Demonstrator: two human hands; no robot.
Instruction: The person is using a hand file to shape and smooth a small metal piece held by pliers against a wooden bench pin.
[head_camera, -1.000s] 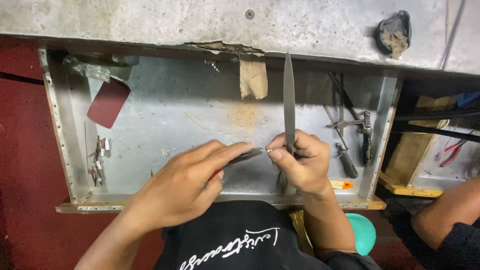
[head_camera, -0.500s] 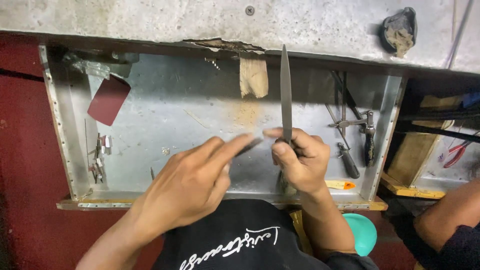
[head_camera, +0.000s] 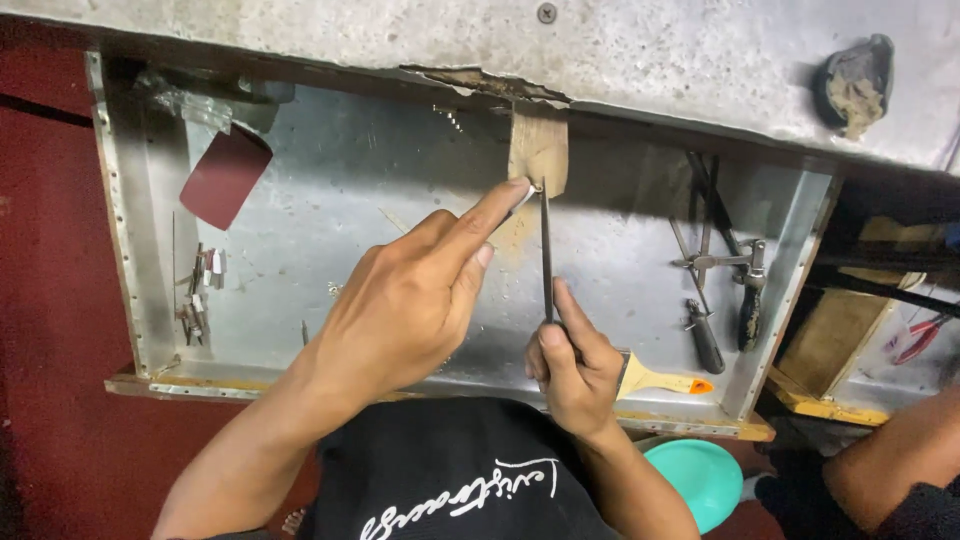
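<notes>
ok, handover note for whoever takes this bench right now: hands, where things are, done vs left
Right hand: gripping a thin dark file, held upright, tip near the wooden peg at the bench edge.
Left hand: forefinger stretched out, pinching a tiny piece against the peg beside the file tip; the piece is too small to identify.
Metal tray below holds a brush, pliers and other tools at right, red abrasive sheet at left.
Done: piece and file set at the peg.
Left: filing looks under way; progress cannot be judged.
</notes>
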